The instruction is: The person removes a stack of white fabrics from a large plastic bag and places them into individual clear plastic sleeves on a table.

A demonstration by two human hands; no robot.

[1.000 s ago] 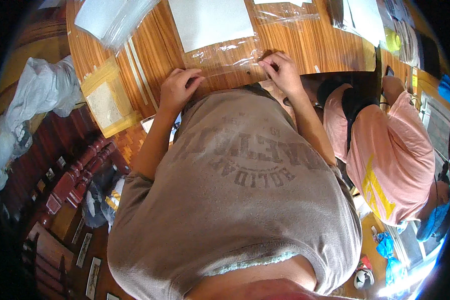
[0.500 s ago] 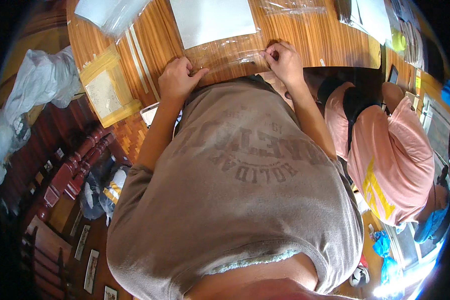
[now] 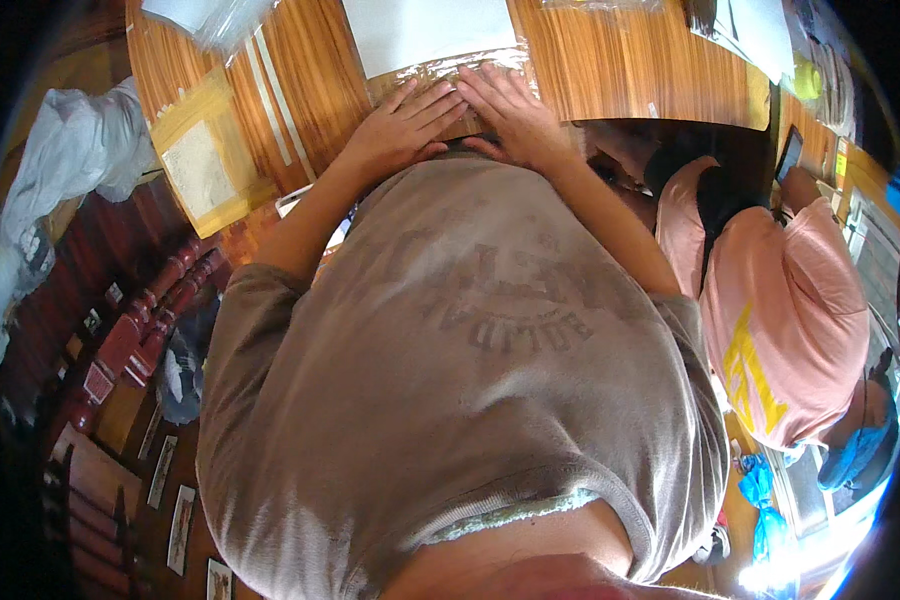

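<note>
Flattened hands [image 3: 405,128] [image 3: 522,122] on crinkled clear film [image 3: 430,72], rectangular white sheet [image 3: 430,30], wood-grained table [image 3: 630,65]

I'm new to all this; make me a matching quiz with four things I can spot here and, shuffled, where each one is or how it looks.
Things:
1. Left hand and right hand
2. White sheet
3. Yellowish tape
4. Neighbour's shirt

Places and looks:
A. Pink with a yellow marking
B. Flat on the table, just beyond the hands
C. Side by side, fingers outstretched, at the table's near edge
D. Around a pale paper at the table's left corner

Pairs: 1-C, 2-B, 3-D, 4-A
</note>
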